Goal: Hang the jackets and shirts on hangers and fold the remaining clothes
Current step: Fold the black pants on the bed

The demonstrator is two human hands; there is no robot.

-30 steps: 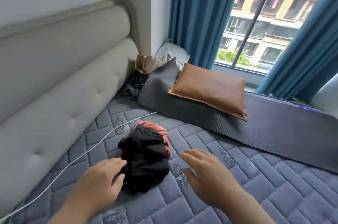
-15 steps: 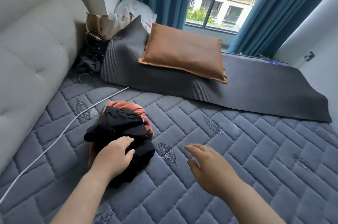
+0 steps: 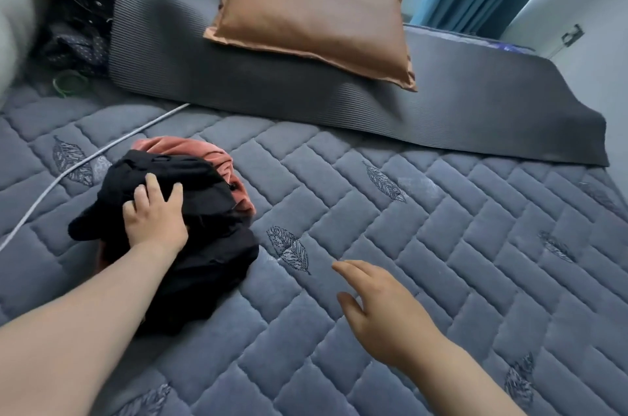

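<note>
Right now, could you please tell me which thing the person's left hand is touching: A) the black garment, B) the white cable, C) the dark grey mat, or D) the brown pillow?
A: the left hand lies on the black garment, fingers curled into its cloth, while the right hand hovers open over the quilted mattress.

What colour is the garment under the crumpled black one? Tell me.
The crumpled velvety garment is rust orange; the head view shows it.

On mattress, left side: clothes pile; cable behind-left of it; pillow on mat behind.
</note>
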